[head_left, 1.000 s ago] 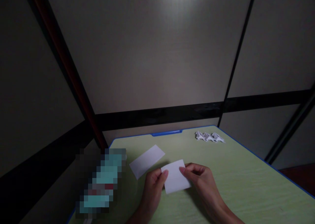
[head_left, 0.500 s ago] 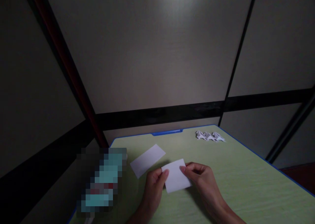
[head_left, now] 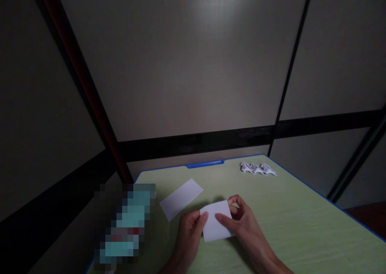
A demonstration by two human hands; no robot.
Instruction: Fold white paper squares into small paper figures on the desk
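A small white sheet of paper (head_left: 216, 227), roughly square, is held between my two hands near the front of the table. My left hand (head_left: 190, 228) pinches its left edge, thumb on top and fingers underneath. On the right side, my right hand (head_left: 243, 219) has its thumb lying on the paper's face, with the other fingers curled behind the right edge. A longer white paper strip (head_left: 181, 199) lies flat on the table, just beyond my left hand. Three folded white paper figures (head_left: 257, 168) stand in a row at the far right.
The pale green table (head_left: 304, 225) has a blue edge and a blue handle-like piece (head_left: 205, 164) at its far side. At the left sits a blurred-out teal object (head_left: 129, 221). Behind the table rise grey panels (head_left: 196, 73) with a black band.
My right thumb has slid inward over the paper, and the right fingers have moved behind its edge. The left hand keeps its pinch. The view has tilted very slightly.
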